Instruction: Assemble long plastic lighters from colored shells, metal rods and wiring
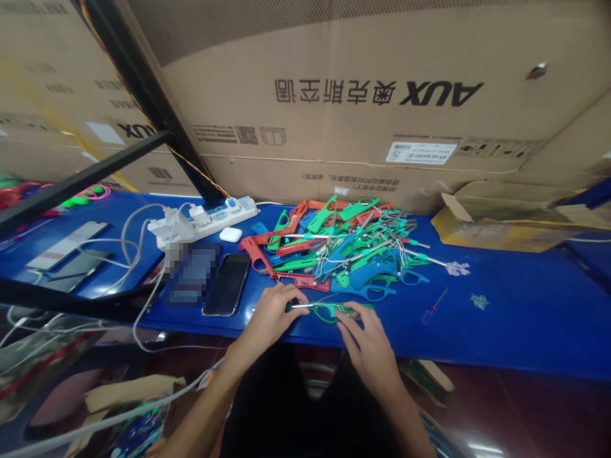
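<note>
At the front edge of the table I have a green long-neck lighter [325,312], its metal tube pointing left. My left hand [278,310] pinches the dark tip end of the tube between thumb and fingers. Closed on the green handle is my right hand [363,331], its fingers hiding much of that part. Just beyond both hands lies a heap of lighter parts [334,245]: red, green and blue handle shells, metal tubes and thin white wires. A blue handle shell [365,289] is nearest to my right hand.
Two phones [226,284] lie left of my hands, one blurred. Behind them are a power strip [217,216] with white cables and an earbud case [231,235]. To the right are a small screwdriver [433,308], a little pile of small bits [479,301] and an open carton [496,216].
</note>
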A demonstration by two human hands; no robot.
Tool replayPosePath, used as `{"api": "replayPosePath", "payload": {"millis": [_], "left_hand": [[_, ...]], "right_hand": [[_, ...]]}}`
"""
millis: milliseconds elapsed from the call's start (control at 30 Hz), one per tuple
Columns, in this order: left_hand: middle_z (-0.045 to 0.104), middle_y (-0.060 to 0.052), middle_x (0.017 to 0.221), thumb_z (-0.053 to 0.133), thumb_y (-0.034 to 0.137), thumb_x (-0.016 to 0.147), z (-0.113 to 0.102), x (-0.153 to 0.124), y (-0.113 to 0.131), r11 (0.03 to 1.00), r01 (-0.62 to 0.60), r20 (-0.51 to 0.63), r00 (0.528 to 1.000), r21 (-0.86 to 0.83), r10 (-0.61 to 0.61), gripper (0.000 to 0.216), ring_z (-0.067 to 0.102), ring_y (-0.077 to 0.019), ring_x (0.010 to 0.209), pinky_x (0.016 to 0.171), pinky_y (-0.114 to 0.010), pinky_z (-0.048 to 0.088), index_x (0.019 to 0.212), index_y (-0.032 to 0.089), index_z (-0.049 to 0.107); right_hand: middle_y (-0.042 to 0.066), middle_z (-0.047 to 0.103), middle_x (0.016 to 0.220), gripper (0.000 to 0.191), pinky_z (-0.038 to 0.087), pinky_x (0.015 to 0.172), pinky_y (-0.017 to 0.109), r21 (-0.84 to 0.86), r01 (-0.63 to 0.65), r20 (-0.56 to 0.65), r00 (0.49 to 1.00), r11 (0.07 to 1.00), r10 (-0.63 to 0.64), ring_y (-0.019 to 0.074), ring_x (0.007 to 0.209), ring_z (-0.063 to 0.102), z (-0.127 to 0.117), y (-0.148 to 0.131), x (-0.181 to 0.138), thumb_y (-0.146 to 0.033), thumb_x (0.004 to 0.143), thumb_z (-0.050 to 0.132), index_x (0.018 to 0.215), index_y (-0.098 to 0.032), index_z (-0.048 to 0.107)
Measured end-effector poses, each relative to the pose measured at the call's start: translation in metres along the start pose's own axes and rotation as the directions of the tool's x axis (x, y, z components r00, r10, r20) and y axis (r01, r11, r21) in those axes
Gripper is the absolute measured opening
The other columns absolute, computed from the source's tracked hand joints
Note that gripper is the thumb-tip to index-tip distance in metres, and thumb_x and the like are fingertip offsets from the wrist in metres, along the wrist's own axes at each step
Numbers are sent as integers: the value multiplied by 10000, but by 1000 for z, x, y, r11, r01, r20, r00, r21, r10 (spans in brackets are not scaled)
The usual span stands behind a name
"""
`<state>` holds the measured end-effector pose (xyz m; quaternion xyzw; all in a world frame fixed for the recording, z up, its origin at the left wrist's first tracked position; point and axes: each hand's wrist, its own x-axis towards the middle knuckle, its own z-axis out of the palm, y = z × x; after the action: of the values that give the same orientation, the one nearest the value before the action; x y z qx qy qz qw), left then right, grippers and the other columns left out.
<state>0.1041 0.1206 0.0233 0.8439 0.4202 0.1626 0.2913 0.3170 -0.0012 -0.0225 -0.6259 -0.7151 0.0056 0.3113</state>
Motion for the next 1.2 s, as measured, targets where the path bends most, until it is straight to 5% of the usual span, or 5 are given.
{"api": "replayPosePath", "payload": {"millis": [267, 600, 1200], "left_hand": [[757, -6, 1040, 709, 352, 958, 4, -10, -9, 999, -40, -59, 998, -27, 38, 115, 671, -214, 980, 886, -365, 433, 1012, 256, 742], [772, -12, 1035, 728, 252, 944, 10, -16, 3, 999, -14, -115, 993, 45, 19, 72, 661, -231, 1004, 879, -387, 401, 981, 260, 789], [779, 29, 996, 825, 247, 851, 0, 0, 16, 978, 178, 38, 982, 108, -183, 85, 672, -252, 1003, 839, -366, 407, 866, 275, 746]], "right_hand": [[105, 661, 1221, 274, 519, 887, 393, 3, 6, -25, 1000, 1000, -6, 230, 1008, 633, -1, -1, 1, -241, 1055, 500, 1227, -258, 714], [111, 642, 1240, 268, 521, 888, 385, 14, 22, -23, 999, 1000, -22, 220, 992, 616, -1, 0, -1, -205, 1048, 510, 1233, -232, 703], [111, 652, 1233, 297, 542, 889, 380, 51, -12, -12, 1000, 999, 13, 220, 994, 631, -4, -2, -1, -174, 1029, 516, 1223, -249, 728]]}}
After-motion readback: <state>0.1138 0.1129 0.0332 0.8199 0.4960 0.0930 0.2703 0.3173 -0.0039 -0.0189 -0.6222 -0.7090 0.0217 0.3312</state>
